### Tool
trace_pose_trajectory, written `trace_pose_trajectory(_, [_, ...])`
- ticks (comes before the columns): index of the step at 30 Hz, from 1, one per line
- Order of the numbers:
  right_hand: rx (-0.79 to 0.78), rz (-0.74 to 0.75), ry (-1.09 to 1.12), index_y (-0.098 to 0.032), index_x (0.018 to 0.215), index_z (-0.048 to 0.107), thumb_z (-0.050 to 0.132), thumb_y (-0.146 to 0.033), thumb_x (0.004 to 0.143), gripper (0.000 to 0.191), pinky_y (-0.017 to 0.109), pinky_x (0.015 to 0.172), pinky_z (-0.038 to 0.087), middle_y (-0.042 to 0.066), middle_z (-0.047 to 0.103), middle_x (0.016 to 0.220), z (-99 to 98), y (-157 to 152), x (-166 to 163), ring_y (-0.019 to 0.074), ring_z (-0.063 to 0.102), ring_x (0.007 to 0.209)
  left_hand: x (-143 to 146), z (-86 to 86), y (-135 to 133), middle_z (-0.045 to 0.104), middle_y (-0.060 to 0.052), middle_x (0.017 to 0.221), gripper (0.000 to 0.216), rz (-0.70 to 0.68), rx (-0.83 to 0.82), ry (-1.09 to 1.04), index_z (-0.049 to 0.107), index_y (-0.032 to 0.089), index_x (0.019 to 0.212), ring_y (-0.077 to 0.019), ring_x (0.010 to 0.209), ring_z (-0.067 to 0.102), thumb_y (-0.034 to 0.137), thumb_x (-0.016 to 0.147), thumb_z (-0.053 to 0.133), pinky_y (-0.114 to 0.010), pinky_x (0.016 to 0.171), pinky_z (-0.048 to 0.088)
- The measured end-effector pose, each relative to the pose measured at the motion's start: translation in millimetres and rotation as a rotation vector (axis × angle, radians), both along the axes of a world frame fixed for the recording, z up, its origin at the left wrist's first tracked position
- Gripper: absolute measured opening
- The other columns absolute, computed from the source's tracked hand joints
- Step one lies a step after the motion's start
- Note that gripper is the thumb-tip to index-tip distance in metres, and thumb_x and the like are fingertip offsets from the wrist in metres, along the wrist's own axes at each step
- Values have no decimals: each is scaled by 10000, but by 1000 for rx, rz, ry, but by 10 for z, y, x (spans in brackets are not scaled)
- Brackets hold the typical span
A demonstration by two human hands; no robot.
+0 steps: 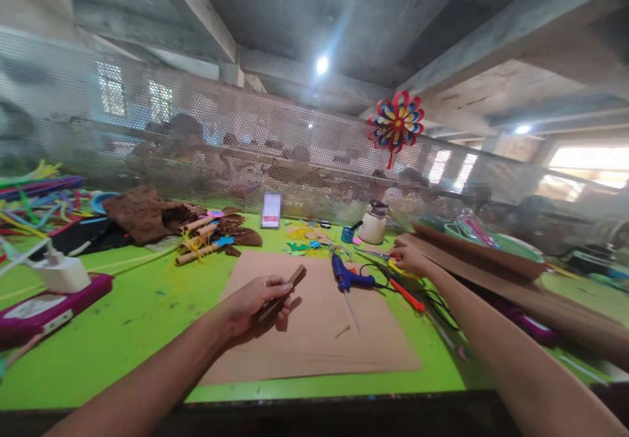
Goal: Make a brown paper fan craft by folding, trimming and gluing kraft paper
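My left hand (263, 303) is closed around a folded brown paper strip (297, 274), thumb on top, above a sheet of brown paper (314, 352). Farther right, my right hand (411, 257) reaches over the table with its fingers closed on the handle of a pair of scissors (376, 253); the blades point left. A blue glue gun (351, 276) lies on the right part of the sheet, with a glue stick (352, 312) below it. Near my right wrist lies an orange-red cutter knife (407, 295).
A purple power strip (93, 293) with a white plug (63, 272) sits at the left. Behind are brown paper pieces and rolls (201, 251), a phone (270, 211) and a white jug (373, 224). Brown paper rolls (515, 293) lie right; a perforated screen (236, 142) stands behind.
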State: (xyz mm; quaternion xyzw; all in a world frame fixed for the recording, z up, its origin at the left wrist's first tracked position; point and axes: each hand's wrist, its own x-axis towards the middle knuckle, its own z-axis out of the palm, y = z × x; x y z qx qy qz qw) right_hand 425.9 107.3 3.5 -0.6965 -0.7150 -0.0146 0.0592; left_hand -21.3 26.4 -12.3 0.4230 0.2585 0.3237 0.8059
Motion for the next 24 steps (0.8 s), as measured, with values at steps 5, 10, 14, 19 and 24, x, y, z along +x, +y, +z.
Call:
trace_pose_trajectory(5, [-6, -1, 38, -166, 1156, 579, 563, -306, 918, 276, 410, 833, 519, 78, 591, 1179, -180, 116, -59, 216, 606, 993, 1, -58, 17, 598, -33, 641, 265, 53, 55, 47, 516, 142, 794, -114, 562, 563, 287, 744, 733, -233, 551, 457])
trace_pose_trajectory(10, [70, -27, 151, -160, 1139, 583, 567, -304, 917, 265, 399, 814, 525, 77, 604, 1146, -185, 67, -175, 202, 616, 960, 0, -66, 10, 591, -22, 631, 290, 79, 70, 59, 513, 139, 761, -113, 556, 564, 283, 712, 759, -232, 538, 452])
trace_pose_trajectory(14, [262, -34, 305, -145, 1015, 640, 545, -322, 920, 222, 416, 857, 491, 84, 648, 1066, 11, -97, -421, 212, 615, 959, 7, -67, -1, 600, -23, 607, 303, 87, 68, 56, 501, 146, 761, -118, 540, 567, 289, 705, 761, -232, 532, 447])
trace_pose_trajectory(19, [384, 167, 611, -121, 950, 686, 444, -433, 894, 399, 394, 819, 486, 130, 703, 939, 229, -453, -1299, 266, 640, 893, 63, 41, -40, 609, -19, 622, 234, 104, 99, 30, 524, 146, 758, -108, 529, 573, 291, 757, 707, -227, 545, 442])
trace_pose_trajectory(24, [139, 477, 895, -149, 1139, 608, 438, -544, 886, 499, 256, 515, 482, 26, 665, 690, 354, -852, -2192, 128, 584, 526, 177, 407, -86, 645, -43, 660, 216, -57, 292, 84, 595, 124, 862, -115, 540, 599, 339, 859, 584, -214, 520, 420])
